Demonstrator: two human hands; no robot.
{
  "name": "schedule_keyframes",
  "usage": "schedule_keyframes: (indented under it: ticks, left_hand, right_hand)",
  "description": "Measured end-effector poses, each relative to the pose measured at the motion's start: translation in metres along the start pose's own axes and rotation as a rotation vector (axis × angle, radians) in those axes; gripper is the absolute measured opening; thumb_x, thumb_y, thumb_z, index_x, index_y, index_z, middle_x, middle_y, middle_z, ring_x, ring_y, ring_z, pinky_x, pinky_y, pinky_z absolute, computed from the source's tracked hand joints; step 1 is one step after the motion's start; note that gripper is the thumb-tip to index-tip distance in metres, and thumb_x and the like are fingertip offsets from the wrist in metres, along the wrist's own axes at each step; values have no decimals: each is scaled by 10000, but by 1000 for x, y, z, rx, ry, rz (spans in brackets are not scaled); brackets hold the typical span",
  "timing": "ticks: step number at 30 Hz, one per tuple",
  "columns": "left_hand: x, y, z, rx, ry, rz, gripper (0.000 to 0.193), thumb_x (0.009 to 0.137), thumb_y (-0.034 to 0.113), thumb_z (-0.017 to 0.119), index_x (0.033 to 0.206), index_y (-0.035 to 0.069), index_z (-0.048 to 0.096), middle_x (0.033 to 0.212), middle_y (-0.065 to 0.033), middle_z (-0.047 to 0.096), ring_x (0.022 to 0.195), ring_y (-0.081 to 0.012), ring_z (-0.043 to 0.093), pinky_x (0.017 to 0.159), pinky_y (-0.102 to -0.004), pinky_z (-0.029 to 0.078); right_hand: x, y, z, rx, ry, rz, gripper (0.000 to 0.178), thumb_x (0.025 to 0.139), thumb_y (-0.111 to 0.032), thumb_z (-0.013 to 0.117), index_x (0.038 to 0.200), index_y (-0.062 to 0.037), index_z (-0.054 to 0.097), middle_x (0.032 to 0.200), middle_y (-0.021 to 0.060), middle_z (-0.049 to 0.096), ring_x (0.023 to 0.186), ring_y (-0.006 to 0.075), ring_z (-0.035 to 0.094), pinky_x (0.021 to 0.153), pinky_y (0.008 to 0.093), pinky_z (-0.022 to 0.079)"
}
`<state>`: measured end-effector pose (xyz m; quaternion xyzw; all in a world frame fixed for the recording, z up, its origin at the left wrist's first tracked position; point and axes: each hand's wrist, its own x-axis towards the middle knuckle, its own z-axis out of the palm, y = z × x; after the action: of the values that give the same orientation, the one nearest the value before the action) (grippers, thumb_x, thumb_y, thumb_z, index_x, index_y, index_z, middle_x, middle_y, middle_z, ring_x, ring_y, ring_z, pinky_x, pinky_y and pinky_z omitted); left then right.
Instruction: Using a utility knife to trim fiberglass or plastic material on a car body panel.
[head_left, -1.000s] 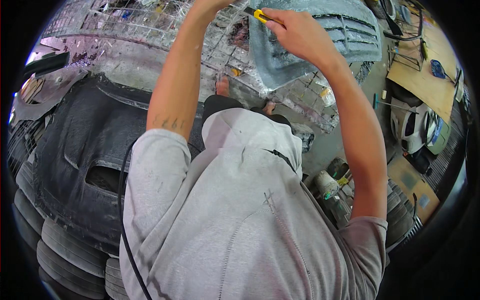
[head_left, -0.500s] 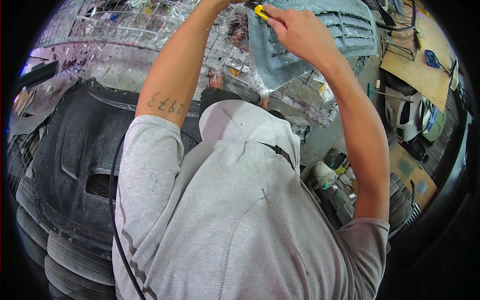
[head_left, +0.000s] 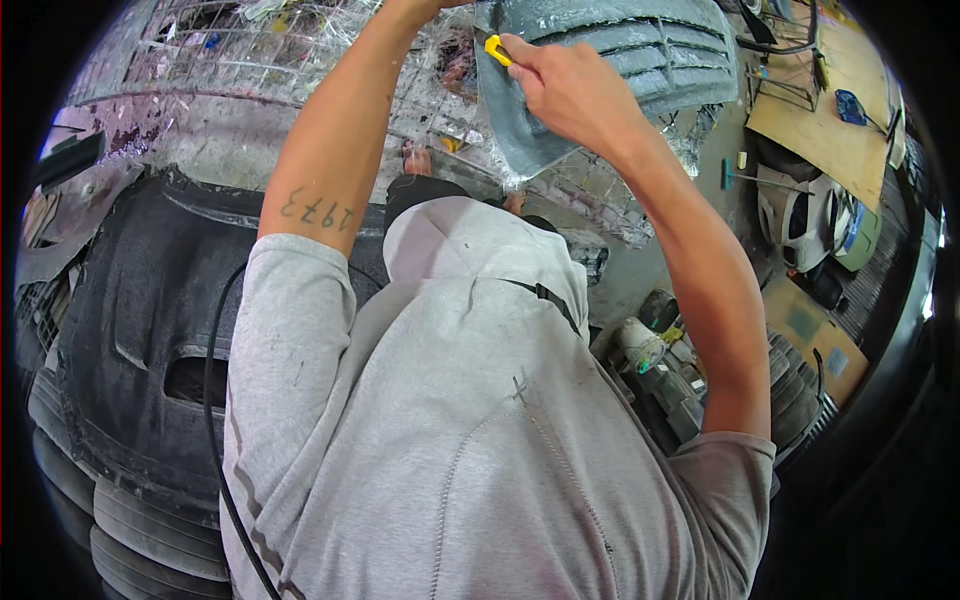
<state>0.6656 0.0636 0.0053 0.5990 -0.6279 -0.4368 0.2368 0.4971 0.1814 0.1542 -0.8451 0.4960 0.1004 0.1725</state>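
A yellow-handled utility knife (head_left: 497,50) is gripped in my right hand (head_left: 580,92), over the left edge of a grey molded panel (head_left: 535,145). The panel has a row of raised slats with dark gaps at its upper right, and its lower corner points toward my body. Whether the blade touches the panel is hidden. My left hand (head_left: 432,5) reaches to the top edge of the view, beside the panel's far left side. Most of that hand is cut off, so its fingers do not show.
A wire mesh surface (head_left: 340,85) littered with clear scraps spreads under the panel. To the left, a large black molded panel (head_left: 130,300) lies on stacked tires (head_left: 150,540). Containers (head_left: 640,345) stand at my right, near a brown board (head_left: 830,130). A black cable (head_left: 212,400) hangs along my left side.
My right hand and the knife have moved down and slightly left along the panel's edge. The whole view has shifted a little, and my left hand is still at the top edge.
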Motion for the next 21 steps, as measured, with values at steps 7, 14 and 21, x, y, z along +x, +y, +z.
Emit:
schedule_keyframes:
  ticks: [7, 14, 21]
  left_hand:
    - [-8, -3, -3, -18, -2, 9, 457, 741, 441, 756, 732, -11, 690, 659, -176, 643, 597, -247, 593, 596, -425, 455]
    - [-23, 9, -3, -8, 1, 2, 485, 785, 476, 720, 804, -8, 712, 722, -191, 670, 667, -266, 637, 653, -419, 483]
    - [-22, 3, 7, 4, 34, 63, 497, 848, 470, 661, 934, -16, 719, 918, -235, 709, 887, -350, 684, 786, -445, 514]
  right_hand:
    - [-58, -27, 37, 28, -225, 49, 357, 974, -250, 528, 1316, -178, 600, 844, 200, 689, 775, 393, 668, 701, 501, 536]
    - [-54, -8, 13, 23, 41, -38, 374, 957, -220, 544, 1328, -181, 568, 804, 148, 691, 748, 373, 683, 646, 495, 546]
    - [-44, -11, 14, -158, -31, -46, 412, 927, -161, 537, 1338, -177, 562, 800, 135, 694, 732, 358, 693, 619, 478, 556]
